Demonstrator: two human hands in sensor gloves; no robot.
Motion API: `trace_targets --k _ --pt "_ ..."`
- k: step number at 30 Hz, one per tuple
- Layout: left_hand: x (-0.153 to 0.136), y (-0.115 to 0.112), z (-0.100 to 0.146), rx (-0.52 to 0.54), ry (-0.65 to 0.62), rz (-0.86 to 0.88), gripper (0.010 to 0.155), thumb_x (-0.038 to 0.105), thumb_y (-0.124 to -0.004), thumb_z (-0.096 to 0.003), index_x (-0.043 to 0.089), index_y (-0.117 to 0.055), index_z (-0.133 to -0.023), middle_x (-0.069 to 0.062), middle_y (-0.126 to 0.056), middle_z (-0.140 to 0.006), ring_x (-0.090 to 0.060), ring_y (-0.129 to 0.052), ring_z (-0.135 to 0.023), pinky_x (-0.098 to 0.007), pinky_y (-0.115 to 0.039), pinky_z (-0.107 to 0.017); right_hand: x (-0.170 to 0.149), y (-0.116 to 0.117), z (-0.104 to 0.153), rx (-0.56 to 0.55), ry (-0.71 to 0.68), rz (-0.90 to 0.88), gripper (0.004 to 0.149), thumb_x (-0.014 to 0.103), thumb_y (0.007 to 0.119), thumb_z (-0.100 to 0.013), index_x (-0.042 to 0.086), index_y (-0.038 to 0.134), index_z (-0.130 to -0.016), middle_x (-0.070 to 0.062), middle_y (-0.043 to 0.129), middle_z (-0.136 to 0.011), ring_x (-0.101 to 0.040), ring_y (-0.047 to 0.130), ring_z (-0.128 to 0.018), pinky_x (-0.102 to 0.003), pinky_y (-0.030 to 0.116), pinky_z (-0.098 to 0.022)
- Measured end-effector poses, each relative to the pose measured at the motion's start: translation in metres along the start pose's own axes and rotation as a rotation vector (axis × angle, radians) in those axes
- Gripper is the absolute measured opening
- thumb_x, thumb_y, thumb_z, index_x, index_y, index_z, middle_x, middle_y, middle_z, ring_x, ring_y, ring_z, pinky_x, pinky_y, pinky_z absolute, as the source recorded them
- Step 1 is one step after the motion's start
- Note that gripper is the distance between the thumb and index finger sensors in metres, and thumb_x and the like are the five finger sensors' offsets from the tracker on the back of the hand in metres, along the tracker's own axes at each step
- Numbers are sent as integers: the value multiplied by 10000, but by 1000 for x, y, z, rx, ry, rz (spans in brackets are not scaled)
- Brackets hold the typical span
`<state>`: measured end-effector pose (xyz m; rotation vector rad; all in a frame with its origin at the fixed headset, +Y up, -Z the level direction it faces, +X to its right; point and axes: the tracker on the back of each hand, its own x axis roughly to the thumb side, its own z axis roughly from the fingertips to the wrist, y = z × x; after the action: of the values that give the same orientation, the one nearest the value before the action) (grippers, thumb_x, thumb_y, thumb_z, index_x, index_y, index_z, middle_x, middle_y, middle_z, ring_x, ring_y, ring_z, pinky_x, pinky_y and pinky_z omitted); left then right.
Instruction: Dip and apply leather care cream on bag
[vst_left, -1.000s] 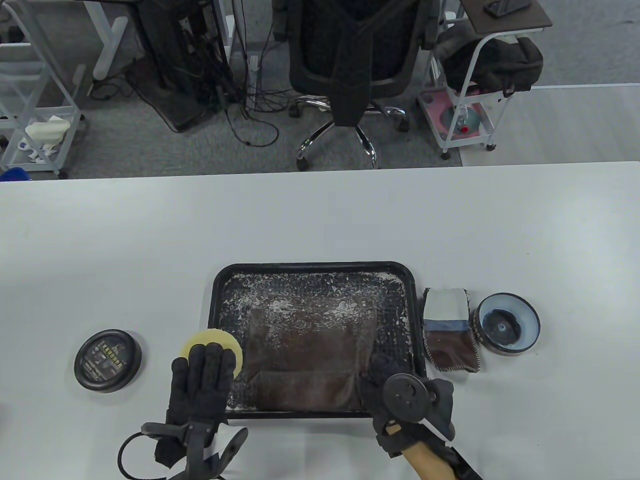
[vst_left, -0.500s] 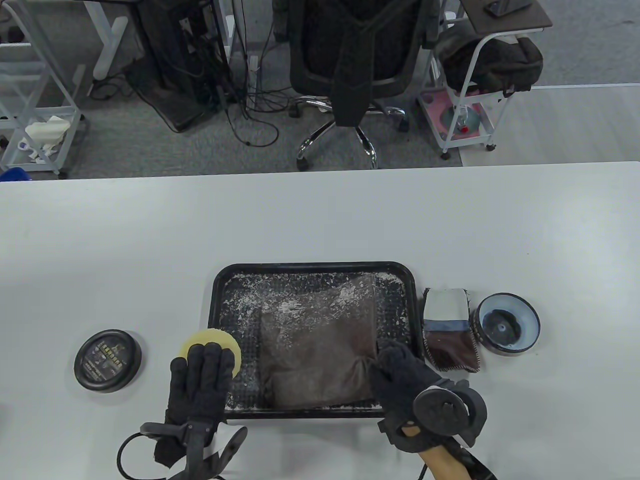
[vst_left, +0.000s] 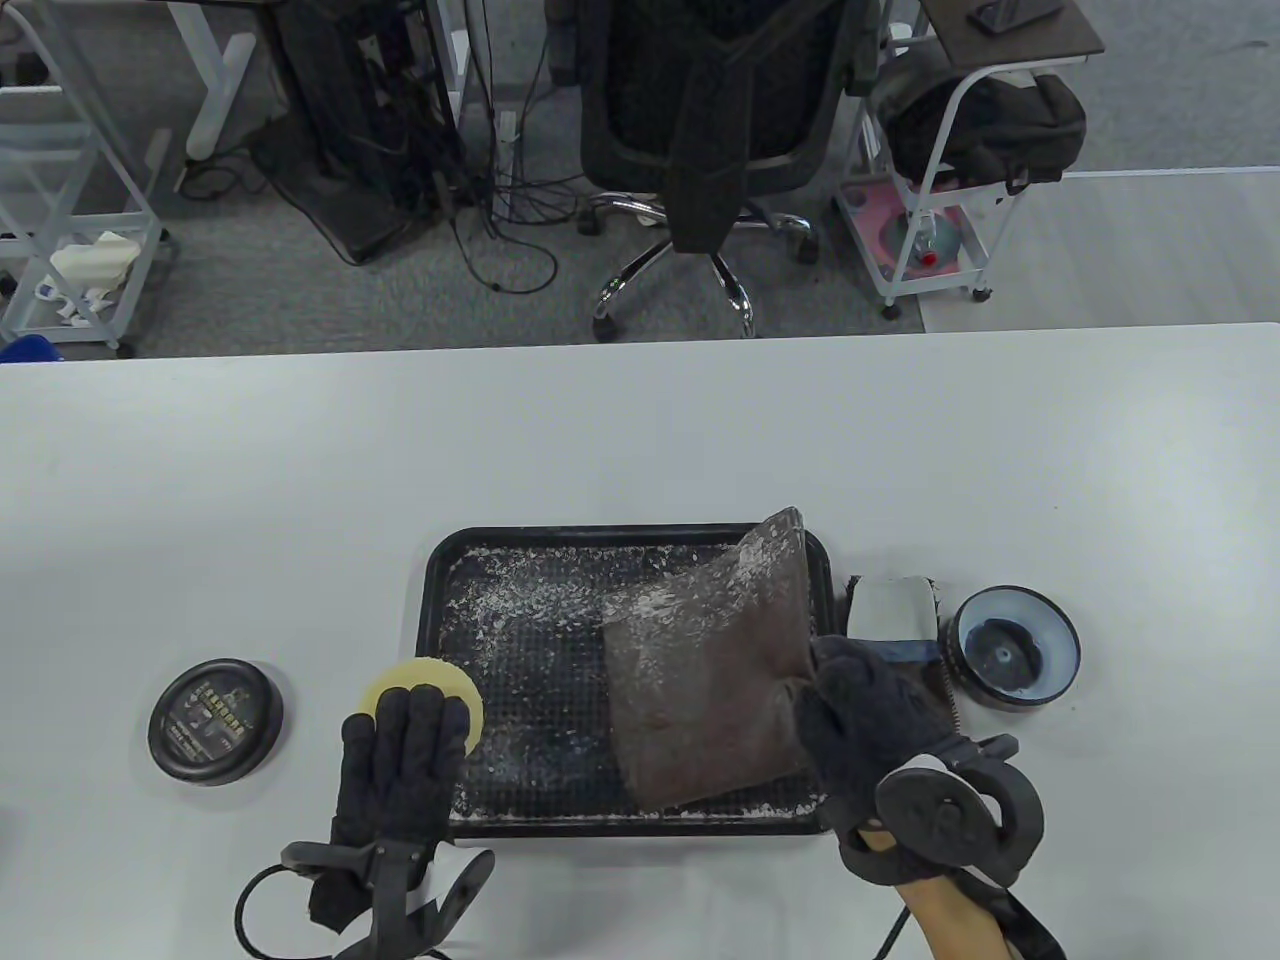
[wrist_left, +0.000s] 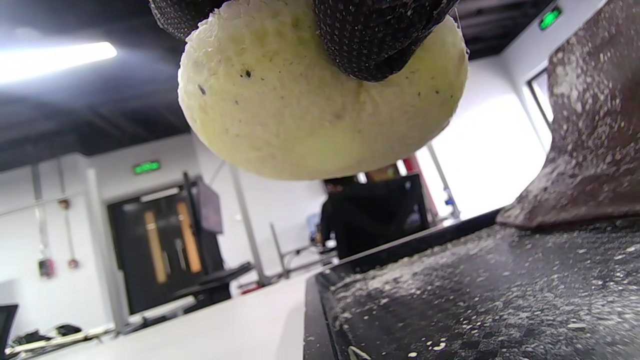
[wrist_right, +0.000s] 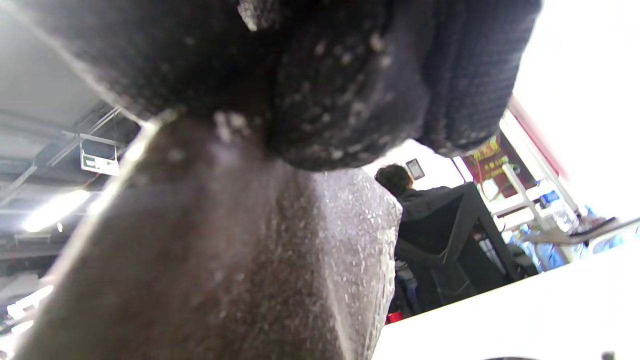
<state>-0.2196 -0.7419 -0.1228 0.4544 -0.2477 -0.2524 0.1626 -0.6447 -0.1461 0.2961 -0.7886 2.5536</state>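
A brown leather bag (vst_left: 710, 680), speckled with white cream, is tilted up at the right side of the black tray (vst_left: 470, 590). My right hand (vst_left: 860, 715) grips the bag's right edge and holds it partly lifted; in the right wrist view the bag (wrist_right: 210, 260) hangs just under my fingers (wrist_right: 350, 80). My left hand (vst_left: 400, 755) holds a round yellow sponge (vst_left: 425, 690) at the tray's left edge; the left wrist view shows the sponge (wrist_left: 310, 110) under my fingers (wrist_left: 380, 35). The open cream tin (vst_left: 1015, 645) stands to the right of the tray.
The tin's black lid (vst_left: 215, 720) lies on the white table (vst_left: 640, 440) left of the tray. A folded cloth with a white card (vst_left: 890, 610) lies between the tray and the tin. White crumbs cover the tray floor (wrist_left: 475, 300).
My right hand has moved right and lifted the bag's right side, so the bag went from lying flat in the tray to tilted up at the tray's right. The left hand has stayed still.
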Motion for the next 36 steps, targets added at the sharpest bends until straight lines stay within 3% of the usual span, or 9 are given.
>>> trace_targets --k 8,19,30,36 --pt "0 0 -1 0 2 1 535 213 -781 -434 292 -784 -963 -49 -807 -1028 -324 -865 -937 -522 -625 -717 7 -25 -10 -40 -40 166 319 255 1000 -445 3 881 -599 -159 962 -798 -151 1076 -280 -422 941 -481" --pt "0 -1 -1 -5 3 3 529 213 -781 -435 295 -793 -957 -48 -807 -1028 -325 -863 -939 -522 -626 -717 31 -33 -23 -42 -99 334 316 247 1000 -448 8 869 -608 -143 947 -818 -165 1068 -306 -435 921 -511" --pt "-5 0 -1 11 32 28 530 214 -780 -435 299 -789 -959 -45 -805 -1029 -322 -862 -940 -521 -625 -718 97 -9 -30 -65 -304 513 313 264 999 -443 28 865 -600 -116 952 -808 -144 1062 -294 -417 928 -509" --pt "-17 1 0 26 119 20 529 215 -779 -435 303 -790 -956 -42 -806 -1029 -320 -861 -942 -518 -622 -721 141 29 -39 -33 -390 480 314 272 998 -439 35 864 -594 -108 956 -796 -132 1052 -279 -408 932 -505"
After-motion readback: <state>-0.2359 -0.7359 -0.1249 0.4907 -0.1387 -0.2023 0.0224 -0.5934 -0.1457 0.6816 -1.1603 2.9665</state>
